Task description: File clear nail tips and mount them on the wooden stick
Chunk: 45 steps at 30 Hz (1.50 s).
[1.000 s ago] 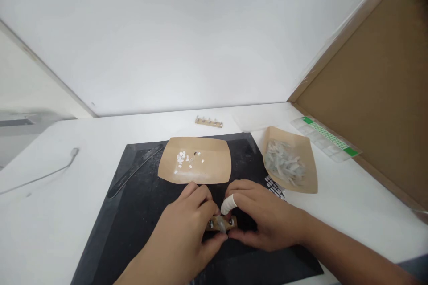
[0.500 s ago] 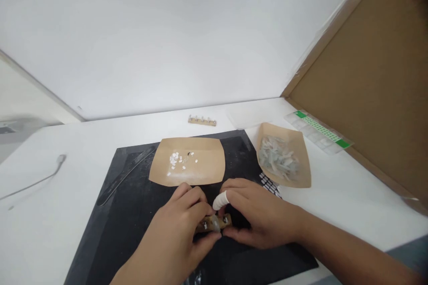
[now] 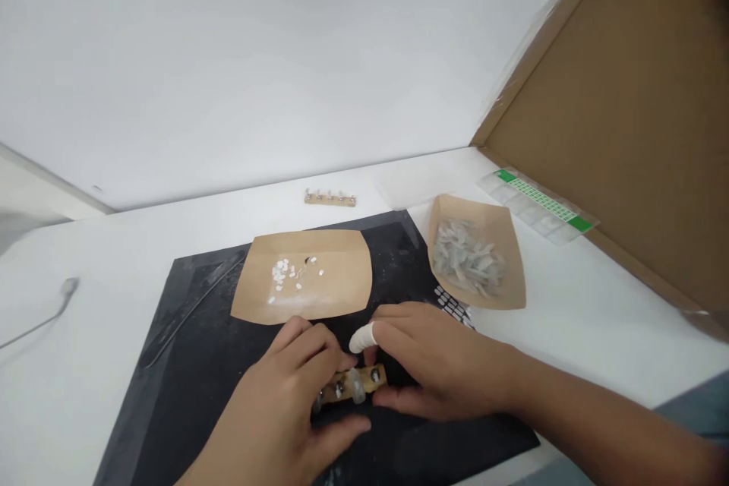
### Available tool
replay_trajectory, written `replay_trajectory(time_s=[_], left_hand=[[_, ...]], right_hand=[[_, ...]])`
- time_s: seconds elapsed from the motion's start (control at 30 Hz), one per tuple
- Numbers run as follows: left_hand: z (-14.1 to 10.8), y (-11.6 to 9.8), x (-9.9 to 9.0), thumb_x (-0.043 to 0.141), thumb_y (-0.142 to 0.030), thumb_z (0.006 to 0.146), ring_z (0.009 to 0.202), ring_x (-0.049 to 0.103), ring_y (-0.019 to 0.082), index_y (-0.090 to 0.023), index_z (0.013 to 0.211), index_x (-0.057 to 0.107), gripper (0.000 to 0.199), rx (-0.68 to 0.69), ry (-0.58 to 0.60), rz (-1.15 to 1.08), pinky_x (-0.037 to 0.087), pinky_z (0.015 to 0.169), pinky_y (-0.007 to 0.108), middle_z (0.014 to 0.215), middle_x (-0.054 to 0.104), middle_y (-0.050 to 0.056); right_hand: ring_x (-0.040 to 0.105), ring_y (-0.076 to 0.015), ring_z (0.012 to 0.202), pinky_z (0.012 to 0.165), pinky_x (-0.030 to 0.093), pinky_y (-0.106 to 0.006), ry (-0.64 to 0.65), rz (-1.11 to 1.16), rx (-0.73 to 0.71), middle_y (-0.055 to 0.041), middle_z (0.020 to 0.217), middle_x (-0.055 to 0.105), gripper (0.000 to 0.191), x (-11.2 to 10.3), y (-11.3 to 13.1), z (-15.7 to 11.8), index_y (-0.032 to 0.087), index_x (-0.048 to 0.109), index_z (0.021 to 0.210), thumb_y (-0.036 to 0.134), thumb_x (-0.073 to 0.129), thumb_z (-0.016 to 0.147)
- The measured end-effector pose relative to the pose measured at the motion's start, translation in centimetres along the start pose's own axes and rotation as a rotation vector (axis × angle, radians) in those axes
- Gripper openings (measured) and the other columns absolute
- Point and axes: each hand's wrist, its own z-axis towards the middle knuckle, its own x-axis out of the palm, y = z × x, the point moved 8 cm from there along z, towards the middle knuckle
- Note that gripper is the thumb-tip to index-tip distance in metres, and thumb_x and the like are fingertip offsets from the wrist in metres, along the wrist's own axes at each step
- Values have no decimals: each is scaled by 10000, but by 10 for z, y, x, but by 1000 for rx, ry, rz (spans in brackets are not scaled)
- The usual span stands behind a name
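A small tan strip with metal pegs (image 3: 351,384) lies on the black mat (image 3: 228,364) between both hands. My left hand (image 3: 285,410) grips its left end with curled fingers. My right hand (image 3: 438,364) holds its right end, and the index finger wears a white finger cot (image 3: 362,337) that points down at the strip. A clear little piece sits on one of the pegs. A flat brown paper tray (image 3: 336,296) with small white bits lies just behind the hands.
A second brown paper tray (image 3: 501,231) holds pale translucent pieces at the right. Another pegged strip (image 3: 329,199) lies on the white table behind the mat. A clear tray with green labels (image 3: 538,205) rests by the brown board (image 3: 638,121). A cable (image 3: 39,315) runs at the left.
The view has drifted right, so everything sits further left in frame. Both hands stay on the strip, and more of its pegs show now between the fingers.
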Motion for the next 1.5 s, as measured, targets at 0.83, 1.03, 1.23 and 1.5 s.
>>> replay_trajectory(time_s=[0.83, 1.03, 1.23, 1.5], left_hand=[[-11, 13, -50, 479, -110, 1044, 1025, 581, 236, -255, 1358, 614, 371, 96, -534, -4, 517, 939, 415, 1025, 722, 52], [-10, 38, -45, 349, 23, 957, 1209, 563, 282, -268, 1675, 41, 834, -30, -612, -6, 466, 1060, 518, 1210, 702, 113], [-8, 42, -46, 385, -2, 935, 1303, 525, 316, -219, 1647, -184, 936, -76, -633, -62, 407, 1129, 587, 1353, 600, 180], [-14, 35, -54, 482, -164, 1009, 1346, 485, 355, -195, 1639, -75, 842, -89, -675, -88, 454, 1085, 608, 1330, 567, 181]], right_hand=[[645, -219, 1254, 1005, 528, -381, -675, -493, 159, -51, 1387, 675, 461, -113, -34, -46, 273, 554, 1415, 97, 375, 1027], [629, -239, 1245, 986, 508, -350, -282, -565, 359, -89, 1330, 686, 227, -129, -57, 1, 224, 643, 1077, 316, 437, 1061], [708, -209, 938, 758, 454, -276, -144, -607, 517, -23, 997, 796, 222, -164, -96, 30, 215, 677, 955, 74, 517, 895], [683, -256, 721, 617, 416, -306, -2, -607, 790, -96, 803, 750, 229, -194, -127, -43, 202, 648, 690, 372, 787, 754]])
